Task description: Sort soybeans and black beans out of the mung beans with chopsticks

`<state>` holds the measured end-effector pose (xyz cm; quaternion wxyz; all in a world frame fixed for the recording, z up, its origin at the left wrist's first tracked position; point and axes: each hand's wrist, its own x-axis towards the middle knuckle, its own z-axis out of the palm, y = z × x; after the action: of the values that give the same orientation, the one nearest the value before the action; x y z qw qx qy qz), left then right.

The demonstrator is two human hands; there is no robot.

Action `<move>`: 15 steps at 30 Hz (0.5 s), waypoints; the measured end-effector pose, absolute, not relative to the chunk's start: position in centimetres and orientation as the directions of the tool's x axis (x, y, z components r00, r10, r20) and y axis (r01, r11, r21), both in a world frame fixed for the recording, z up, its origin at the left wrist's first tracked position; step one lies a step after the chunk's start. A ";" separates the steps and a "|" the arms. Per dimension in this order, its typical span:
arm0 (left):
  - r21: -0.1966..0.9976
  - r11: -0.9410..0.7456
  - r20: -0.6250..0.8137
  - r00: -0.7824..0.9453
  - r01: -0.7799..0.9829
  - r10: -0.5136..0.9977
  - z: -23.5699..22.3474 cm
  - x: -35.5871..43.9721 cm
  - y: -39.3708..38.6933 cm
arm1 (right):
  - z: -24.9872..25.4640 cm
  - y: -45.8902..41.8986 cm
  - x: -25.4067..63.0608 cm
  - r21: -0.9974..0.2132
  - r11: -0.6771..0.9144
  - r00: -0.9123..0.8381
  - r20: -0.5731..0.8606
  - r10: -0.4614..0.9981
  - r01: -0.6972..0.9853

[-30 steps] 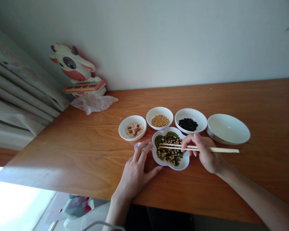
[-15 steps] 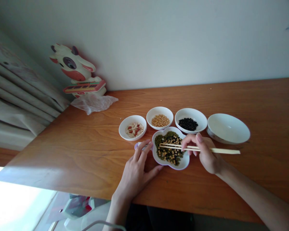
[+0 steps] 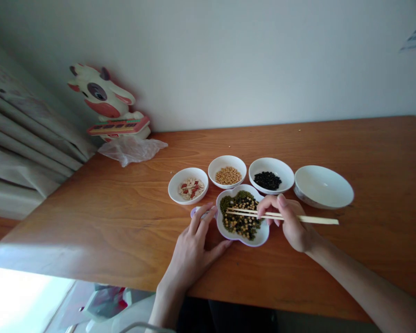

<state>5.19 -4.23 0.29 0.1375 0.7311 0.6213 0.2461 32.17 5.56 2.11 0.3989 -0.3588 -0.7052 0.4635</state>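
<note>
A white flower-shaped bowl (image 3: 263,234) with a lilac rim holds mixed green, black and yellow beans. At its left side my left hand (image 3: 191,246) grips it, fingers over the small handle (image 3: 194,211) and thumb against the lower rim. Above the beans, my right hand (image 3: 291,222) is closed round a pair of wooden chopsticks (image 3: 319,220). Their tips are slightly apart over the left part of the mix; whether a bean is between them I cannot tell. Behind stand white bowls of sliced nuts (image 3: 191,188), yellow soybeans (image 3: 228,175) and black beans (image 3: 267,180).
A larger white bowl (image 3: 324,185) with nothing visible inside stands to the right of the row. At the back left, a cow-shaped toy keyboard (image 3: 107,106) leans by the wall, with a clear plastic bag (image 3: 131,150) before it. The wooden table's (image 3: 125,222) front edge runs below my wrists.
The chopstick tips have spread a little wider apart over the beans. My left hand stays on the bowl. The whole view has shifted slightly.
</note>
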 end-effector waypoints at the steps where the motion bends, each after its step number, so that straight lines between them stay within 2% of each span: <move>1: 0.507 -0.191 0.191 0.107 0.841 0.976 0.2 5.2 -4.2 | 2.2 5.5 32.1 -0.939 0.316 -0.420 0.234 0.877 0.138; 15: 0.501 -0.199 0.190 0.117 0.843 0.975 0.2 5.1 -4.2 | 0.9 5.6 32.2 -0.937 0.345 -0.355 0.305 0.884 0.053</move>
<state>5.13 -4.22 0.22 0.1358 0.7350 0.6181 0.2433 32.21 5.58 0.87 0.4529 -0.3426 -0.6837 0.4583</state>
